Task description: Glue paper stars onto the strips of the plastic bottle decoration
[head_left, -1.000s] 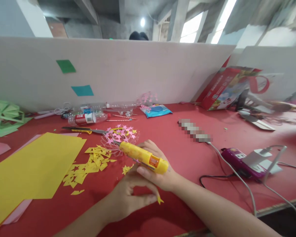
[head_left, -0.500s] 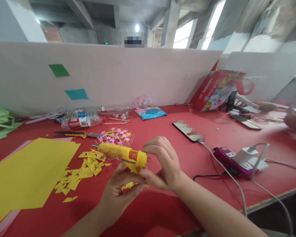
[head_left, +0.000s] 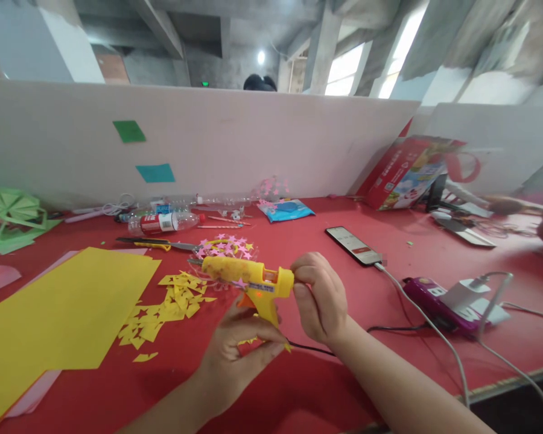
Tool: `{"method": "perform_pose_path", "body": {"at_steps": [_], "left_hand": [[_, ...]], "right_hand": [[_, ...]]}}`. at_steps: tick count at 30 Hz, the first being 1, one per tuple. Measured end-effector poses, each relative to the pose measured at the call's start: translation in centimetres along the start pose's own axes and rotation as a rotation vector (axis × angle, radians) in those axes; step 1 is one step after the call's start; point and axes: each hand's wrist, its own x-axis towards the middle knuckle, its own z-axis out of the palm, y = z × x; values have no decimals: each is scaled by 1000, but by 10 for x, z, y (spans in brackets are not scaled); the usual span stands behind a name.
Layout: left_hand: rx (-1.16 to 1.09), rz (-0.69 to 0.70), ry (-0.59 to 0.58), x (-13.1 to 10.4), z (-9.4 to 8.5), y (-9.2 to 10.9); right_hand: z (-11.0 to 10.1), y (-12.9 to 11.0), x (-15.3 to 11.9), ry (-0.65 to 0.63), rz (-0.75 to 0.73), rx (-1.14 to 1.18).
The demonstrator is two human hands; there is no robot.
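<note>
The head camera looks forward and down across the table (head_left: 298, 389) — near enough that the left hand (head_left: 233, 352) and right hand (head_left: 323, 295) stand large in the lower middle. Its upper part reaches over the partition (head_left: 271, 138) to the windows (head_left: 346, 69) beyond.

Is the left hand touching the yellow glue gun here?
Touching. The head view shows the left hand gripping the yellow glue gun by its handle.
</note>
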Motion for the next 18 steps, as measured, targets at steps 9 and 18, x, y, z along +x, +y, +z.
{"method": "perform_pose_path", "body": {"at_steps": [9,18], "left_hand": [[-2,27,-22,3,-1,2],[-68,-74,15,0,-3,-6]], "right_hand": [[0,-8,-2,-61,184,121],[8,-8,-3,-114,647,685]]}}
